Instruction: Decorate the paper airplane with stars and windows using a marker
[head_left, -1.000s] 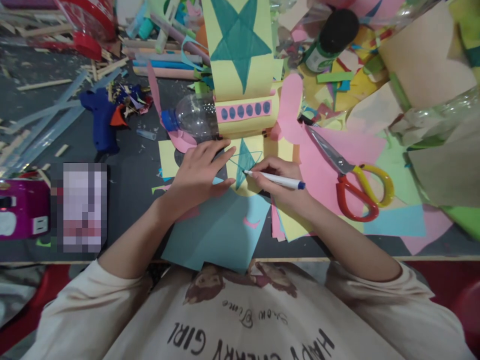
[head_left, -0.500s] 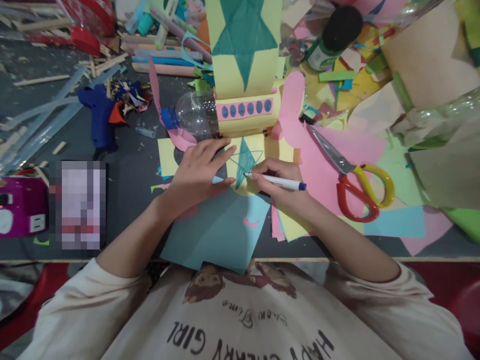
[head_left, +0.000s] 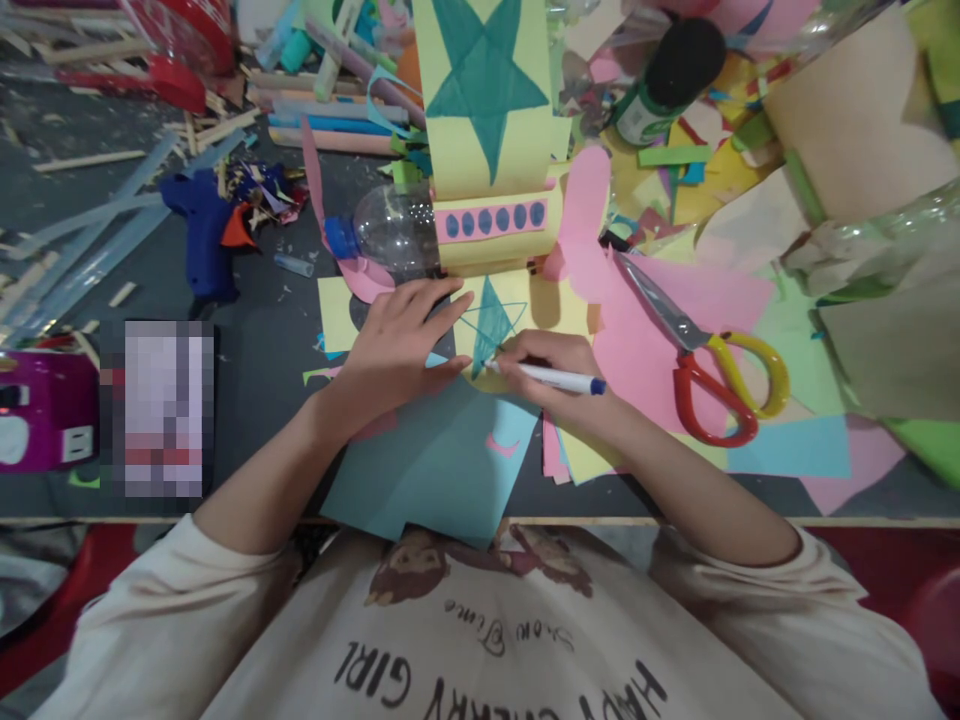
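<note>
My right hand (head_left: 555,365) is closed around a white marker (head_left: 562,379) with a blue end cap. The marker's tip rests near the lower point of a partly coloured green star (head_left: 489,320) on a yellow paper wing (head_left: 466,296). My left hand (head_left: 405,335) lies with fingers spread at the wing's left side. Beyond the hands is a clear plastic bottle (head_left: 394,230) wrapped in yellow paper, with a pink strip of blue ovals (head_left: 491,220) and pink paper blades by its blue cap. The far yellow wing (head_left: 454,155) carries a fully coloured green star (head_left: 487,85).
Scissors (head_left: 694,350) lie on coloured paper at right, below a dark-capped bottle (head_left: 667,80). A blue glue gun (head_left: 202,230), a phone (head_left: 161,410) and a purple box (head_left: 49,410) are at left. Blue-green paper (head_left: 427,460) lies between my forearms.
My right hand and the marker have shifted slightly left and toward me, bringing the tip down to the star's lower point. My left hand keeps its place.
</note>
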